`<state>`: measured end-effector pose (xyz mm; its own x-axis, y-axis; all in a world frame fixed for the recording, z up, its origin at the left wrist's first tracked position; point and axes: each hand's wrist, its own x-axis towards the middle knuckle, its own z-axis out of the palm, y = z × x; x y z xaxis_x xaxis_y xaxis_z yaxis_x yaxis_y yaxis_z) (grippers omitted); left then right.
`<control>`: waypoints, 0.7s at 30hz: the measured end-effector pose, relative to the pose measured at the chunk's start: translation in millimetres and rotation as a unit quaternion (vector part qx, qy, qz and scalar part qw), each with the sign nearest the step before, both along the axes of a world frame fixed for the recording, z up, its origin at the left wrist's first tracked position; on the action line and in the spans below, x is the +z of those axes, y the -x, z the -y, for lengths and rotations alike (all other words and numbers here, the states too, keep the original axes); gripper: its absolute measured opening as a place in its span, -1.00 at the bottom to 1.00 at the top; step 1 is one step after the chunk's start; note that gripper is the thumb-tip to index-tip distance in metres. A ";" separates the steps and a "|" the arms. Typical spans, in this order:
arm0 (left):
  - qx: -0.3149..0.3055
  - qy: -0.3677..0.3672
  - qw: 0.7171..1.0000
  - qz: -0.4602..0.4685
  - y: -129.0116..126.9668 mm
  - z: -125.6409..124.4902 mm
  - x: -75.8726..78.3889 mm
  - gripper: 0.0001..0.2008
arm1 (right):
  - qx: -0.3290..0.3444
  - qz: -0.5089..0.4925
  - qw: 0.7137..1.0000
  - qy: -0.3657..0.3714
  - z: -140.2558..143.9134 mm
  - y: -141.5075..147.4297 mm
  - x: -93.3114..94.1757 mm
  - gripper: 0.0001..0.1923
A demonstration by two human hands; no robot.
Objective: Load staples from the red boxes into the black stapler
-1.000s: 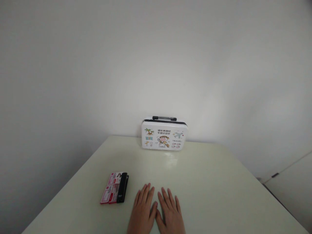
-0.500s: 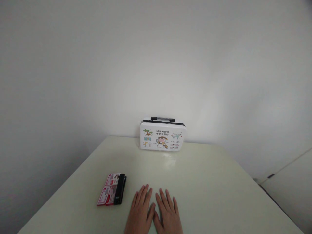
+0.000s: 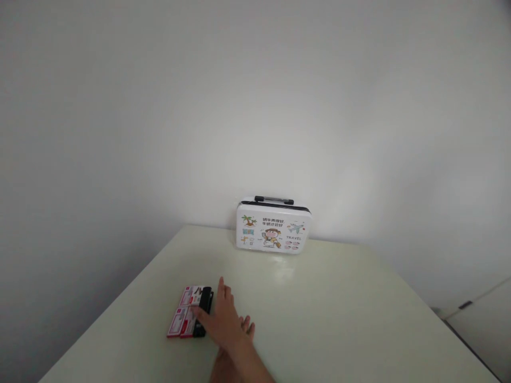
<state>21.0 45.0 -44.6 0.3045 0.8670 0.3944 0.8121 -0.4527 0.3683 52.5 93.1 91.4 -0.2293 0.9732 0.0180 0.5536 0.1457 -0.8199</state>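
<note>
My right hand (image 3: pixel 225 318) reaches left across my left hand, thumb and fingers spread around the black stapler (image 3: pixel 205 300). Its thumb passes over the stapler's near part, with the tip above the small red-and-white boxes (image 3: pixel 179 321); whether it touches them I cannot tell. Between the fingers nothing is held. The boxes lie in a flat group along the stapler's left side. My left hand (image 3: pixel 247 325) rests low on the table under the right forearm. Only its fingertips, apart from one another, and part of the wrist show; the rest is covered.
A white case (image 3: pixel 273 229) with cartoon prints stands upright at the table's back, by the wall. Across its top lies a black-ended pen (image 3: pixel 274 200). The pale table (image 3: pixel 339 303) runs to slanting left and right edges. A white cabinet-like surface (image 3: pixel 485 314) is at the far right.
My right hand has lifted from beside the left hand and crossed over it to the stapler. My left hand stays low, now mostly covered. The view has shifted slightly.
</note>
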 end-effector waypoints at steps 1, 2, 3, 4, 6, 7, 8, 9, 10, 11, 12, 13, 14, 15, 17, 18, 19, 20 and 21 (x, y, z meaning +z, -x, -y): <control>-0.013 0.016 1.000 -0.001 3.0 0.3 -1.1 -0.51 | 0.011 0.016 1.000 -0.015 -6.1 10.8 -1.4 0.08; -0.028 0.031 0.999 -0.003 6.5 2.0 -0.4 -0.53 | 0.017 0.039 0.999 -0.031 -11.6 18.8 -2.8 0.06; -0.042 0.045 0.998 -0.003 10.1 5.1 2.1 -0.56 | 0.018 0.066 0.997 -0.043 -16.3 23.8 -4.0 0.00; -0.052 0.057 0.997 0.001 13.7 9.5 6.4 -0.58 | 0.016 0.092 0.994 -0.051 -20.0 25.5 -4.9 -0.08; -0.059 0.079 0.995 0.019 19.7 20.1 19.7 -0.62 | 0.010 0.126 0.990 -0.068 -24.0 18.7 -5.9 -0.27; -0.049 0.087 0.994 0.036 21.7 25.2 27.9 -0.63 | 0.008 0.132 0.988 -0.076 -24.1 10.3 -5.9 -0.34; -0.031 0.090 0.994 0.055 22.6 29.3 36.3 -0.63 | 0.005 0.133 0.987 -0.086 -22.7 -1.2 -5.6 -0.39; -0.009 0.087 0.994 0.072 22.5 32.1 44.2 -0.65 | 0.001 0.135 0.986 -0.096 -20.0 -15.1 -5.1 -0.43; 0.016 0.077 0.993 0.084 21.3 33.3 51.1 -0.66 | -0.006 0.137 0.985 -0.107 -16.0 -30.6 -4.5 -0.45; 0.041 0.061 0.993 0.089 19.1 33.1 56.4 -0.68 | -0.013 0.137 0.983 -0.117 -10.9 -46.8 -3.9 -0.46; 0.062 0.041 0.993 0.087 16.1 31.6 59.6 -0.69 | -0.022 0.137 0.982 -0.125 -4.9 -62.9 -3.4 -0.48; 0.078 0.018 0.994 0.077 12.6 29.5 60.9 -0.68 | -0.032 0.136 0.981 -0.132 1.6 -77.9 -3.0 -0.51; 0.089 -0.003 0.994 0.064 9.1 27.0 60.4 -0.64 | -0.043 0.136 0.980 -0.136 8.3 -91.1 -2.9 -0.55; 0.091 -0.022 0.994 0.049 5.8 24.7 58.6 -0.58 | -0.056 0.136 0.979 -0.139 14.8 -102.1 -3.0 -0.59; 0.073 -0.045 0.996 0.011 1.6 21.3 53.9 -0.45 | -0.087 0.137 0.976 -0.149 25.7 -116.6 -3.9 -0.70; 0.056 -0.050 0.997 -0.009 1.0 20.5 52.2 -0.41 | -0.101 0.138 0.973 -0.155 29.7 -120.4 -4.5 -0.74; 0.037 -0.050 0.998 -0.031 1.3 20.0 51.4 -0.38 | -0.113 0.139 0.970 -0.162 32.7 -122.2 -5.2 -0.78; 0.019 -0.046 0.997 -0.053 2.5 19.9 51.6 -0.36 | -0.123 0.140 0.968 -0.168 34.7 -122.5 -5.8 -0.81; 0.003 -0.040 0.997 -0.072 4.2 20.1 52.6 -0.35 | -0.131 0.140 0.966 -0.173 35.7 -121.5 -6.4 -0.83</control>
